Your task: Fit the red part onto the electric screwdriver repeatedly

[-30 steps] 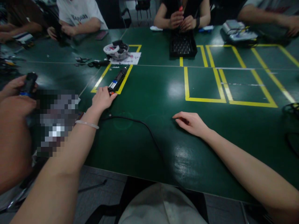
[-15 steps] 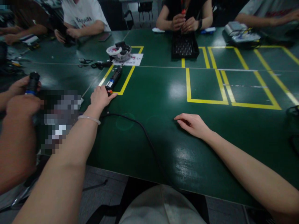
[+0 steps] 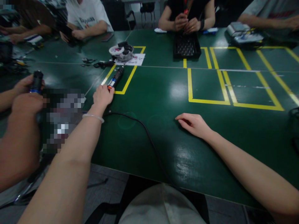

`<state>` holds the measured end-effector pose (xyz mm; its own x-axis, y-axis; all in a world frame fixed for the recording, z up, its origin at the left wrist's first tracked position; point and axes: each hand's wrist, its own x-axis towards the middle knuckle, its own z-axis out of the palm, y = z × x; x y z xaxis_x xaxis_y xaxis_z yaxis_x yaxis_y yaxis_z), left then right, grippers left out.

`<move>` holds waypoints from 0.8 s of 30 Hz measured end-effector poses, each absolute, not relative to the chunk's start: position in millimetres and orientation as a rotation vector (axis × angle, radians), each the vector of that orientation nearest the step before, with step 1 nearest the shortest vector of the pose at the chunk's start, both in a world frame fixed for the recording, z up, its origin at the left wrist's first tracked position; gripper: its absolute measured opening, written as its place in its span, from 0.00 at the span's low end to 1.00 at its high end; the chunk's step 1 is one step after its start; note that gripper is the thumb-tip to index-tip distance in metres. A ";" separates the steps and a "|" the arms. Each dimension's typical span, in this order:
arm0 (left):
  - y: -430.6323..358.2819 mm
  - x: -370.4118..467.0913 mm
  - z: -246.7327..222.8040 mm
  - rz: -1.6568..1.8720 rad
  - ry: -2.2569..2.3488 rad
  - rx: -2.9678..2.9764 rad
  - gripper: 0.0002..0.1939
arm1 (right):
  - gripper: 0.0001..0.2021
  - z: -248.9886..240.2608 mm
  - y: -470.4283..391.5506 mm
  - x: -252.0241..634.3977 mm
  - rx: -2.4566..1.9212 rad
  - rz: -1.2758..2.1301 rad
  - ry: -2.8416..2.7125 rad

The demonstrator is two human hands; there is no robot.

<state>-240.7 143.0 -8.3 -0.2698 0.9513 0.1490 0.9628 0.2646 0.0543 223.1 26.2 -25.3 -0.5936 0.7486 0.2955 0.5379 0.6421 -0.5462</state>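
Observation:
My left hand [image 3: 102, 95] reaches across the green table, its fingers closed round the near end of a black cylindrical tool [image 3: 116, 77]. This tool looks like a flashlight, with a blue and white band and an orange-red part by my fingers. It lies slanted inside a yellow tape outline [image 3: 128, 83], its far end pointing away from me. My right hand [image 3: 192, 124] rests on the tabletop with nothing in it, fingers loosely bent and the thumb apart from the index finger.
A black cable [image 3: 147, 132] crosses the table before me. Behind the tool stand a round container [image 3: 121, 53] and a paper sheet [image 3: 139, 59]. At left, a co-worker's hands [image 3: 29, 96] hold a similar black tool [image 3: 36, 81]. Across the table, another person sits behind a black tray [image 3: 187, 49].
My left thumb has drawn in from stretched out to beside the tool's end. The whole view has shifted slightly. My right hand stays where it was on the table.

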 end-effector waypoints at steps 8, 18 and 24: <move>125.7 -212.6 -8.0 -0.234 -2.409 -1.821 0.30 | 0.10 -25.9 26.6 222.7 -1.009 0.556 -2.360; 83.9 -142.8 -4.9 -0.263 -2.291 -2.032 0.24 | 0.09 -26.5 26.6 222.8 -1.022 0.561 -2.351; 55.7 -87.0 0.2 -0.183 -2.088 -2.243 0.21 | 0.09 -24.9 27.8 223.0 -1.043 0.571 -2.339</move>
